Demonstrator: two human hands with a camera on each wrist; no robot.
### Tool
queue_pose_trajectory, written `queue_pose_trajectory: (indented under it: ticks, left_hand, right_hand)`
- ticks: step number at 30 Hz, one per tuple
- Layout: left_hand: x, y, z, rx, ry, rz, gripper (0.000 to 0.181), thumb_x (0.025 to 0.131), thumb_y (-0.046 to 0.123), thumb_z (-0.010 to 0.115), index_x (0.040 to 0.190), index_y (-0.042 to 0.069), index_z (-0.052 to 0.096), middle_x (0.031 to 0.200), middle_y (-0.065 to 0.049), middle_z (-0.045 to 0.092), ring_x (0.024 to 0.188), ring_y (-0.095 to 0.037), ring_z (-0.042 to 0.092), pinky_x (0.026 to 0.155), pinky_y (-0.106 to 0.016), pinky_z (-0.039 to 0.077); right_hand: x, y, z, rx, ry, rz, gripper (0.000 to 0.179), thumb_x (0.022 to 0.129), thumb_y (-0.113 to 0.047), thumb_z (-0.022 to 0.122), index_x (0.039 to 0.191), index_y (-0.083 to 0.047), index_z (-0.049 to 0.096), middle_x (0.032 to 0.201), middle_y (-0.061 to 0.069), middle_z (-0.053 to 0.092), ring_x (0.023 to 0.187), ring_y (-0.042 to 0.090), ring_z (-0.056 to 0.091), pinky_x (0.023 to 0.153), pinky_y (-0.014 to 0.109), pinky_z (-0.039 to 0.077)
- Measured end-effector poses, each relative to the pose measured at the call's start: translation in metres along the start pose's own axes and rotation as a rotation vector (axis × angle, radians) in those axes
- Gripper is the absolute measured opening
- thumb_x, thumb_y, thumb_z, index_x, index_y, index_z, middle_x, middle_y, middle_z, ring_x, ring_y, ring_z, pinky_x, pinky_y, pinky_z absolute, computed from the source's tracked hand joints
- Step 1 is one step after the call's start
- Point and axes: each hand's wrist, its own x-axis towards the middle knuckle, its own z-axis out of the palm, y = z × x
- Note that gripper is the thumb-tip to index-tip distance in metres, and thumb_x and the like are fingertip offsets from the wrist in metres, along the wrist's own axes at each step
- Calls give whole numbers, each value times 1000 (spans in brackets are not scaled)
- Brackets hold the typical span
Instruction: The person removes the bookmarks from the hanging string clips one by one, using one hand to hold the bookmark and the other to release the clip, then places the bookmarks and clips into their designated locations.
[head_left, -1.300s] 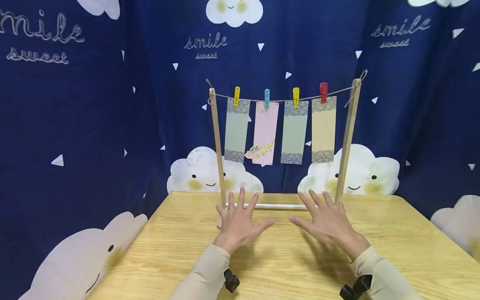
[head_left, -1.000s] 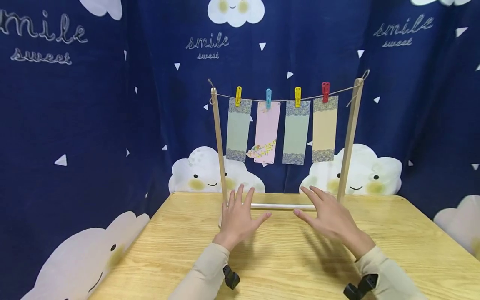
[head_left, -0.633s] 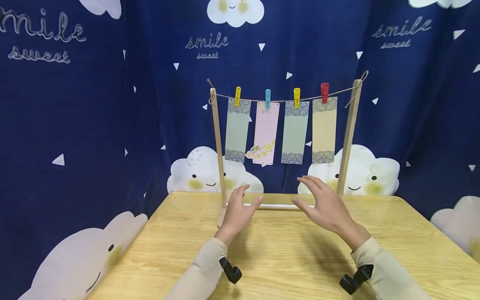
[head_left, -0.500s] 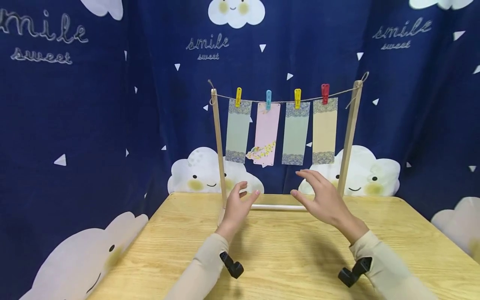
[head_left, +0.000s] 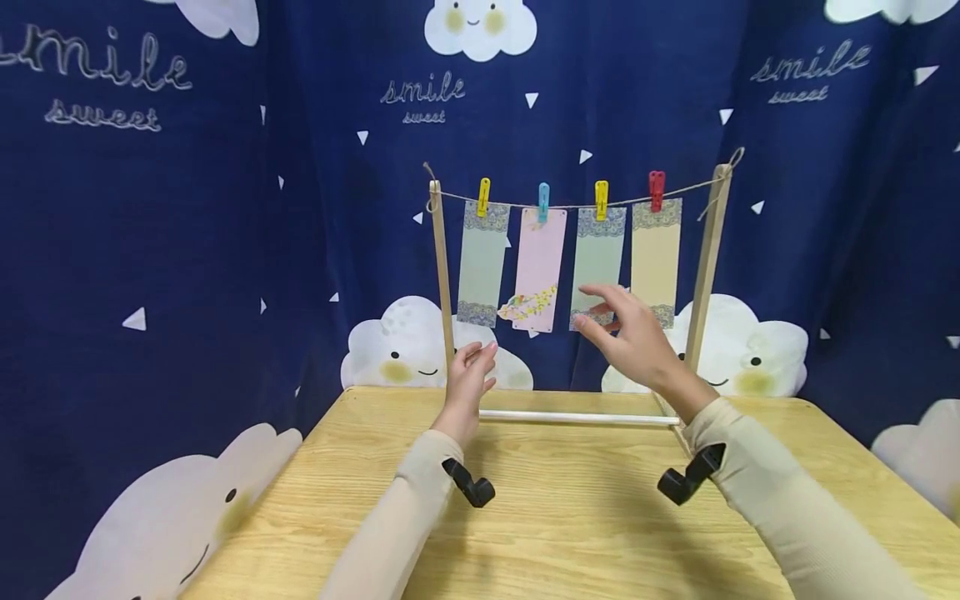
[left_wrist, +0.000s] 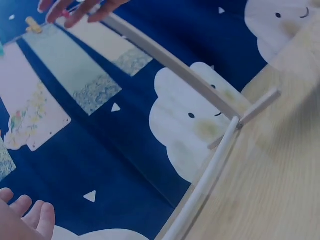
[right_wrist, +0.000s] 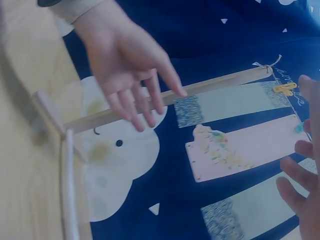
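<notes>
A twine line (head_left: 510,205) runs between two wooden posts, bearing a green card (head_left: 482,262), a pink card (head_left: 538,258) with a flower print, another green card (head_left: 598,250) and a yellowish card (head_left: 656,258). Clothespins hold them: a yellow one (head_left: 483,197), a blue one (head_left: 543,202), a second yellow one (head_left: 602,200) and a red one (head_left: 657,191). My left hand (head_left: 467,383) is raised near the left post, fingers loosely bent and holding nothing. Higher up, my right hand (head_left: 633,337) overlaps the second green card's lower end, its fingers apart and bare.
The stand has a left post (head_left: 442,267), a right post (head_left: 708,267) and a white bar (head_left: 577,417) low between them. It stands toward the back of a wooden table (head_left: 555,517). Behind hangs a dark blue curtain (head_left: 300,208) with clouds printed on it.
Both hands have gone from spread fingers low over the table to more bent fingers higher up. The right hand has risen farther, up to the cards. The cards and clothespins remain in place.
</notes>
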Motion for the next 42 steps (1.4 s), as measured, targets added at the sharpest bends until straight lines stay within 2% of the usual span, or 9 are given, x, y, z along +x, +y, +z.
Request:
queue_pose_trajectory:
  ticks: [6,11,16,21,25,32,38,42]
  left_hand:
    - [20,-3,1,-87,-10,19,66,101,27,67,151,-3,38,149,-24,48,138,-40,48,110,-52,42]
    - [35,-4,-1,-218,-5,-2,68,101,25,67,154,-1,33,152,-21,47,140,-38,45,112,-48,41]
    - [43,-5,1,-389,-18,-40,69,104,18,64,157,-1,25,154,-22,43,140,-37,45,114,-46,40]
    - [47,-3,5,-498,-12,-54,69,106,19,60,159,1,20,158,-22,36,142,-36,43,116,-45,37]
    - [50,-2,5,-527,4,-70,69,106,22,60,160,3,21,161,-20,32,143,-34,42,117,-46,34]
    - [53,-2,5,-575,42,-79,76,106,22,61,162,6,12,164,-21,24,143,-35,42,117,-46,34]
    - [54,0,13,-594,44,-56,80,104,21,63,162,8,10,166,-22,19,146,-38,34,116,-47,35]
    - [54,1,16,-592,76,-39,79,104,21,62,163,8,11,166,-21,20,149,-39,30,117,-47,34]
  right_hand:
    - [32,-4,-7,190,-18,105,55,107,-37,59,151,-7,49,151,13,49,125,33,59,98,58,50]
    - [50,-7,-6,330,-42,111,58,107,-37,57,155,-8,42,156,10,44,129,35,56,99,55,50]
    - [63,-8,-1,381,-45,105,60,108,-39,55,157,-9,39,155,13,43,127,39,57,99,55,50]
    - [76,-9,3,416,-29,115,62,107,-42,55,158,-10,38,154,14,44,127,38,57,99,58,49]
    - [88,-11,6,437,-18,115,62,106,-41,58,157,-11,40,152,13,46,126,38,58,99,61,48]
    - [109,-20,14,454,-23,97,61,104,-39,61,155,-11,43,148,13,50,124,39,59,97,57,51]
    - [128,-31,20,464,0,95,58,104,-40,62,153,-15,45,146,9,52,124,33,60,97,55,52]
    - [140,-35,29,464,7,105,58,104,-41,62,153,-15,46,145,8,54,120,30,62,96,51,54]
